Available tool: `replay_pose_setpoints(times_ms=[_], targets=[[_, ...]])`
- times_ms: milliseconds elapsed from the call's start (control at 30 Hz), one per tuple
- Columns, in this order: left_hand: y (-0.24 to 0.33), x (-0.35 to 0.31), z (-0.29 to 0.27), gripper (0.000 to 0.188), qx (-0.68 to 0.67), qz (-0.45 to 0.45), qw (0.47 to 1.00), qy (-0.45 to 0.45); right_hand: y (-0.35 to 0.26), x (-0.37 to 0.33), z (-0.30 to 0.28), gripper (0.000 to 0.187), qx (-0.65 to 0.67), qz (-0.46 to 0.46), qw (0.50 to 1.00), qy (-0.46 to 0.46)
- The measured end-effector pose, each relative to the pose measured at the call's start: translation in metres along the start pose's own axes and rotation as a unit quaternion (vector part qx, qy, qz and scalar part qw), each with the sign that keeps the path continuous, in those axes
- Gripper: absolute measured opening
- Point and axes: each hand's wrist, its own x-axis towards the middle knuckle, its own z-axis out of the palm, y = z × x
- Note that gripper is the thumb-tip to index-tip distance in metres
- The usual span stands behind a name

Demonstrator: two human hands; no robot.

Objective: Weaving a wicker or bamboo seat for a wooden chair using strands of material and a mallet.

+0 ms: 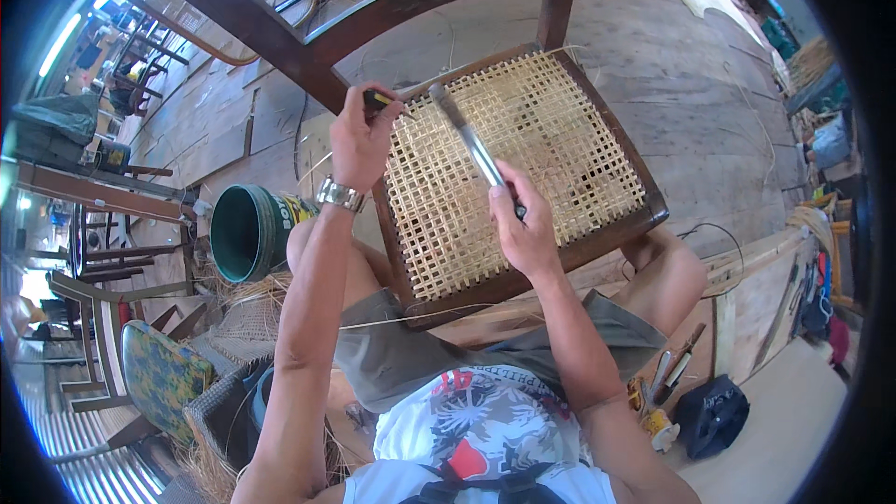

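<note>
A wooden chair (pixel 523 287) with a woven cane seat (pixel 518 168) stands in front of me, between my bent legs. At the seat's far left corner, my left hand (pixel 362 135) is closed around a short pointed tool with a black and yellow handle (pixel 377 99). Its thin tip points toward the edge of the weave. My right hand (pixel 525 222) grips a hammer (pixel 479 151) by its dark lower end, the silver shaft slanting up and left over the cane. The hammer's blurred head is near the left hand, apart from the pointed tool.
The dark chair back (pixel 420 9) rises beyond the seat. A green bucket (pixel 245 233) lies tilted at my left, near a patterned cushion (pixel 166 361). Hand tools (pixel 674 369) and a dark cap (pixel 712 415) lie at my right. Loose cane strands cross the wooden floor (pixel 672 65).
</note>
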Motion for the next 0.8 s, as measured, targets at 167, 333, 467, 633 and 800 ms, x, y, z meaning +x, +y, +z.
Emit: replay_pose_setpoints(times_ms=[167, 333, 467, 633, 800], targets=[[-0.003, -0.002, 0.004, 0.024, 0.055, -0.024, 0.998, -0.027, 0.002, -0.003, 0.006, 0.043, 0.014, 0.01, 0.999, 0.051], [0.011, -0.005, -0.001, 0.023, 0.052, -0.015, 0.998, -0.031, 0.005, -0.011, -0.005, 0.04, -0.026, 0.0, 1.0, -0.014], [0.012, -0.01, -0.005, 0.022, 0.033, -0.022, 0.998, -0.051, -0.005, -0.021, -0.001, 0.04, 0.007, -0.004, 0.999, 0.038], [0.007, -0.011, -0.003, 0.022, 0.04, -0.014, 0.997, -0.062, -0.008, -0.019, -0.007, 0.04, -0.03, 0.052, 0.996, -0.069], [0.024, -0.013, -0.003, 0.023, 0.025, -0.008, 0.998, -0.05, -0.004, -0.029, -0.015, 0.04, 0.04, 0.051, 0.996, 0.056]])
